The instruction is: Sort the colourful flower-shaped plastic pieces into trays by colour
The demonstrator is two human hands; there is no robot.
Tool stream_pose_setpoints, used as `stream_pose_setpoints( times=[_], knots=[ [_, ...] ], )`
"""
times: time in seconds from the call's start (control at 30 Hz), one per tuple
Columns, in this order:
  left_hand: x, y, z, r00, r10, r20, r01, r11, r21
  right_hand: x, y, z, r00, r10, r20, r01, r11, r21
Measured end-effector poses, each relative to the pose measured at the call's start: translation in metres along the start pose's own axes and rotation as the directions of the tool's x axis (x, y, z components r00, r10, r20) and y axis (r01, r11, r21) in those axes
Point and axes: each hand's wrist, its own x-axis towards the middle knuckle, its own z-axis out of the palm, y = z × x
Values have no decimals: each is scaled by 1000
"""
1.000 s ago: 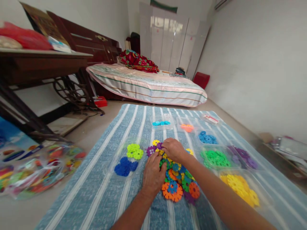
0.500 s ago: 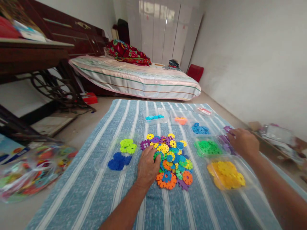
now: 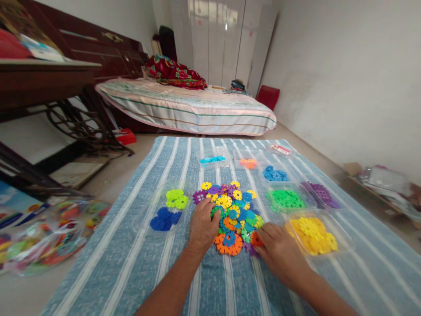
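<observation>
A heap of mixed coloured snowflake discs (image 3: 234, 210) lies in the middle of a blue striped cloth (image 3: 138, 245). My left hand (image 3: 202, 224) rests flat on the heap's left edge, fingers spread over the discs. My right hand (image 3: 279, 252) is at the heap's lower right corner, fingertips pinched at an orange disc (image 3: 255, 239) and a purple one. Clear trays hold sorted discs: yellow (image 3: 312, 232), green (image 3: 285, 199), purple (image 3: 320, 193), blue (image 3: 275, 174), orange (image 3: 247, 162) and light blue (image 3: 212, 159).
Lime discs (image 3: 176, 198) and dark blue discs (image 3: 162, 219) sit in a clear tray left of the heap. A bag of coloured pieces (image 3: 42, 237) lies on the floor at left. A dark table (image 3: 42, 83) and a bed (image 3: 187, 105) stand behind.
My right hand left the heap's top, went out to the purple tray at right, then came back to the heap's lower right corner. My left hand stayed on the heap.
</observation>
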Motion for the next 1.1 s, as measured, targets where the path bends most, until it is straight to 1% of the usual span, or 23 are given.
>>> stream_pose_setpoints(
  times=[0.07, 0.13, 0.23, 0.37, 0.47, 0.53, 0.6, 0.67, 0.7, 0.77, 0.8, 0.87, 0.93, 0.97, 1.0, 1.03, 1.1],
  knots=[
    [-1, -1, 2, 1000, -2, -4, 2, 1000, -3, -2, -2, 9, 1000, -6, -26, 6, 1000, -25],
    [-2, -2, 3, 1000, 1, -4, -1, 1000, 2, -5, 0, 16, 992, -63, -108, 57, 996, -65],
    [-3, -2, 3, 1000, 2, -4, -1, 1000, 15, -8, 1, 23, 964, -152, -217, 126, 984, -129],
    [-3, -2, 2, 1000, 0, 3, 0, 1000, 19, -9, 1, 28, 947, -212, -243, 185, 974, -130],
    [-3, -1, 1, 1000, -2, 2, 2, 1000, 11, -9, 4, 28, 920, -277, -278, 256, 960, -113],
    [-3, -1, 1, 1000, -4, -4, 4, 1000, 5, -7, 9, 24, 903, -316, -290, 295, 949, -115],
    [-3, 0, 1, 1000, -4, -16, 4, 1000, 1, 2, 14, 13, 905, -336, -263, 318, 942, -110],
    [-3, 0, 1, 1000, -1, -28, 1, 1000, -1, 20, 22, -3, 915, -344, -211, 325, 938, -121],
    [-3, 1, 1, 999, 0, -32, 0, 1000, -1, 35, 27, -12, 920, -343, -190, 319, 936, -146],
    [-3, 1, 0, 999, 2, -34, -1, 1000, 4, 73, 39, -33, 929, -321, -184, 273, 930, -246],
    [-3, 1, 0, 999, 2, -34, -2, 1000, 6, 96, 47, -44, 940, -285, -189, 220, 927, -304],
    [-3, 1, 1, 1000, 4, -31, -3, 1000, 10, 141, 62, -62, 972, -138, -192, 52, 917, -394],
    [-3, 0, 1, 1000, 2, -26, -2, 1000, 11, 177, 74, -73, 976, -57, -210, -34, 914, -405],
    [-3, 0, 2, 1000, -1, -25, 1, 1000, 12, 187, 78, -76, 979, -16, -205, -70, 912, -405],
    [-3, 0, 2, 1000, -1, -25, 2, 1000, 12, 192, 80, -77, 980, 7, -198, -88, 910, -405],
    [-3, -1, 2, 1000, -1, -27, 1, 1000, 11, 191, 79, -76, 983, 21, -185, -95, 910, -403],
    [-3, 0, 3, 1000, 5, -29, -4, 1000, 7, 171, 71, -69, 990, -8, -141, -44, 930, -364]
  ],
)
